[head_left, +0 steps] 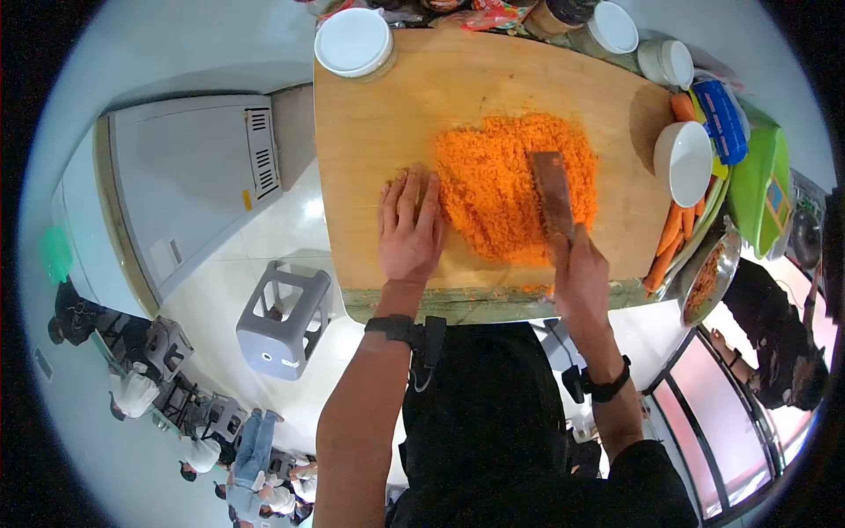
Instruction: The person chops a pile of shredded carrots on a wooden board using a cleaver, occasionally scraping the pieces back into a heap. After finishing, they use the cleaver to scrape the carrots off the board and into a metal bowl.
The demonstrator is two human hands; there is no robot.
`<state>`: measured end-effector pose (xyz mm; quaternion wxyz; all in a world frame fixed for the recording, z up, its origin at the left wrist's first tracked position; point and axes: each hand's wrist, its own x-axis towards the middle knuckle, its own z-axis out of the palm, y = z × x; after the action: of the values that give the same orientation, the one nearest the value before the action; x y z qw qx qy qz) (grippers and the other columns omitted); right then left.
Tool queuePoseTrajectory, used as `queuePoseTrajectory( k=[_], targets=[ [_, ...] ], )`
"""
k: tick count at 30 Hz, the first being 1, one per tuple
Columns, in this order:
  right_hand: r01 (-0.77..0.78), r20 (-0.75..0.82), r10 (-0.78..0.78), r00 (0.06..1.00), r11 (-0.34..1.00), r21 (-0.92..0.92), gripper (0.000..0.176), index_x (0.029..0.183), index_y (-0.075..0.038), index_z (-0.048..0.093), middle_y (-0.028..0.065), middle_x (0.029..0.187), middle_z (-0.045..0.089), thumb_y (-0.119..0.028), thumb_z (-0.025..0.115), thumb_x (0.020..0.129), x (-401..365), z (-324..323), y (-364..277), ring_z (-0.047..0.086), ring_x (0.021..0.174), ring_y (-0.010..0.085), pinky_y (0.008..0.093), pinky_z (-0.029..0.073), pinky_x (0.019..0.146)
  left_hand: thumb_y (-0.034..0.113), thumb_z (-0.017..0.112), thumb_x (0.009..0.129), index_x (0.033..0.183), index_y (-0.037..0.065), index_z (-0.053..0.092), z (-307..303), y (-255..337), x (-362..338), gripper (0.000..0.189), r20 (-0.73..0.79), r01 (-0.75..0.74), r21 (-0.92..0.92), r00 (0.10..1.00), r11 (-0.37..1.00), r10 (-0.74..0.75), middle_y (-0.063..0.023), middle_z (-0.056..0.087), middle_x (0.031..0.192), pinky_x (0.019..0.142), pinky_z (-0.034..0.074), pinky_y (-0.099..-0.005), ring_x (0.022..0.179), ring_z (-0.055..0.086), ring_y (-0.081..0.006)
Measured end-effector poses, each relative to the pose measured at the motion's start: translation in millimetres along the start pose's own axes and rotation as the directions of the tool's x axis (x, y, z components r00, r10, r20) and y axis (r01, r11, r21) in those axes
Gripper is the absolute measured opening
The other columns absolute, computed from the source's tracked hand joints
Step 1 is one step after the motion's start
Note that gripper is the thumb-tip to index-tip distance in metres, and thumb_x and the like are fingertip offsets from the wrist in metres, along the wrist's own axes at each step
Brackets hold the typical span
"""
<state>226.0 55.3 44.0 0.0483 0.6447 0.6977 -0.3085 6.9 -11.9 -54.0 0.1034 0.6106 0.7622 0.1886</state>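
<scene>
A wide pile of finely chopped carrot (pixel 493 176) covers the middle of the wooden cutting board (pixel 378 123). My right hand (pixel 581 275) is closed round the handle of a cleaver (pixel 552 189), whose dark blade lies over the right part of the pile. Flat on the board, my left hand (pixel 411 224) rests with its fingers stretched out, close beside the pile's left edge. Nothing is held in it. How deep the blade's edge sits in the carrot is hidden.
A white-lidded jar (pixel 354 44) stands on the board's far left corner. On the right are a white bowl (pixel 683 164), whole carrots (pixel 669 242), a green container (pixel 764 189) and a metal bowl (pixel 711 275) of chopped food. A grey stool (pixel 283 321) stands at left; several people sit behind.
</scene>
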Motion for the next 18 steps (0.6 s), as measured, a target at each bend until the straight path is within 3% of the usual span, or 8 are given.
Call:
queuePoseTrajectory(
  k=[3, 5, 8, 10, 12, 14, 18],
  targets=[
    [-0.068, -0.036, 0.069, 0.997, 0.997, 0.024, 0.02, 0.099, 0.002, 0.048, 0.0304, 0.08, 0.061, -0.018, 0.051, 0.1, -5.8, 6.3, 1.3, 0.06, 0.074, 0.0505, 0.0543, 0.047, 0.06, 0.017, 0.057, 0.092, 0.136, 0.01, 0.054, 1.1, -1.2, -2.5, 0.045, 0.052, 0.02, -0.071, 0.999, 0.997, -0.016, -0.0127, 0.044, 0.148, 0.117, 0.028, -0.0505, 0.136, 0.039, -0.0376],
    [0.006, 0.031, -0.008, 0.999, 0.998, 0.067, 0.02, 0.098, 0.001, 0.049, 0.0297, 0.08, 0.062, -0.018, 0.052, 0.1, -0.8, 33.8, 6.3, 0.06, 0.074, 0.0505, 0.0555, 0.047, 0.062, 0.016, 0.057, 0.092, 0.135, 0.009, 0.054, 1.7, -2.6, -3.5, 0.044, 0.042, 0.018, -0.064, 0.999, 0.998, -0.016, -0.013, 0.044, 0.148, 0.117, 0.029, -0.0509, 0.136, 0.039, -0.0377],
    [0.039, 0.035, -0.038, 0.999, 0.998, -0.051, 0.02, 0.099, 0.001, 0.05, 0.0296, 0.081, 0.062, -0.018, 0.052, 0.099, 0.7, 10.2, 4.4, 0.06, 0.075, 0.0501, 0.0559, 0.047, 0.063, 0.016, 0.058, 0.091, 0.134, 0.009, 0.055, 4.7, -2.5, 0.3, 0.044, 0.012, 0.001, -0.055, 1.0, 0.999, -0.001, -0.0139, 0.044, 0.148, 0.116, 0.03, -0.0516, 0.136, 0.039, -0.0378],
    [0.028, 0.016, -0.028, 0.999, 0.999, -0.036, 0.022, 0.103, 0.002, 0.051, 0.0296, 0.081, 0.062, -0.019, 0.053, 0.099, -0.1, -3.1, 10.0, 0.061, 0.075, 0.0496, 0.0546, 0.047, 0.063, 0.016, 0.059, 0.091, 0.134, 0.008, 0.055, 1.9, -2.3, -4.4, 0.044, 0.019, -0.004, -0.043, 1.0, 0.999, 0.005, -0.0144, 0.044, 0.148, 0.115, 0.03, -0.0517, 0.136, 0.039, -0.0378],
    [-0.036, -0.079, 0.04, 0.996, 0.998, 0.05, 0.024, 0.108, 0.004, 0.051, 0.0297, 0.08, 0.062, -0.018, 0.053, 0.1, 4.6, -4.6, 11.9, 0.061, 0.076, 0.049, 0.0527, 0.047, 0.063, 0.015, 0.059, 0.09, 0.134, 0.008, 0.055, 0.8, -2.1, -1.9, 0.044, 0.031, -0.007, -0.036, 0.999, 0.999, 0.008, -0.015, 0.044, 0.148, 0.114, 0.031, -0.052, 0.136, 0.04, -0.0381],
    [-0.101, -0.01, 0.102, 0.995, 0.994, 0.041, 0.024, 0.108, 0.006, 0.053, 0.0297, 0.08, 0.062, -0.017, 0.053, 0.1, 8.9, 9.4, 28.2, 0.061, 0.076, 0.0488, 0.0511, 0.047, 0.063, 0.015, 0.059, 0.09, 0.135, 0.01, 0.055, -2.9, 1.7, -1.8, 0.045, 0.029, 0.003, -0.027, 1.0, 1.0, -0.002, -0.0137, 0.047, 0.145, 0.114, 0.033, -0.051, 0.134, 0.042, -0.0364],
    [0.017, -0.095, -0.007, 0.995, 0.995, 0.098, 0.022, 0.105, 0.007, 0.053, 0.0296, 0.08, 0.062, -0.014, 0.054, 0.099, 1.6, -5.2, 29.0, 0.061, 0.075, 0.0487, 0.0507, 0.046, 0.061, 0.015, 0.06, 0.09, 0.135, 0.011, 0.057, 0.8, -1.0, 0.4, 0.045, -0.004, -0.006, 0.008, 1.0, 1.0, 0.006, -0.0117, 0.049, 0.143, 0.113, 0.035, -0.0503, 0.133, 0.045, -0.0343]
  ],
)
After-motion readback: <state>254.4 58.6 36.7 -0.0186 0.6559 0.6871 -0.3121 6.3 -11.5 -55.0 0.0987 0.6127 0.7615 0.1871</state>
